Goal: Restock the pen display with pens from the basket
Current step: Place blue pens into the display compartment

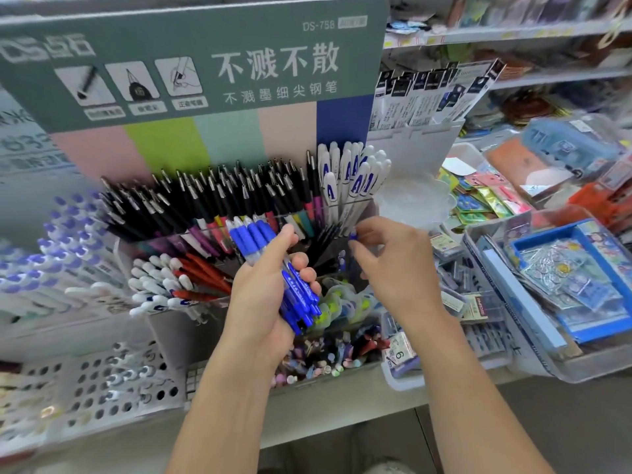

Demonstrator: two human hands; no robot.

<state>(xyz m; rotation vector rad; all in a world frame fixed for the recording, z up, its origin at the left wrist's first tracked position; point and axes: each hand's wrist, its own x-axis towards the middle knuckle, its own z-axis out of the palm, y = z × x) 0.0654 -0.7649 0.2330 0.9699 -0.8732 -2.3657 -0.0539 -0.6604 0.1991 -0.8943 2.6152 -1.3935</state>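
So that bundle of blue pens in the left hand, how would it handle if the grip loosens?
The blue pens are smooth round barrels lying loosely parallel, so they would probably slide and fan apart. The left hand wraps only their middle; the ends could splay. They look stiff and light.

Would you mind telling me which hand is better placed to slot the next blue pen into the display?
The right hand. It already pinches a single blue pen just beside the display's clear front compartment, while the left hand is full, gripping the bundle of blue pens.
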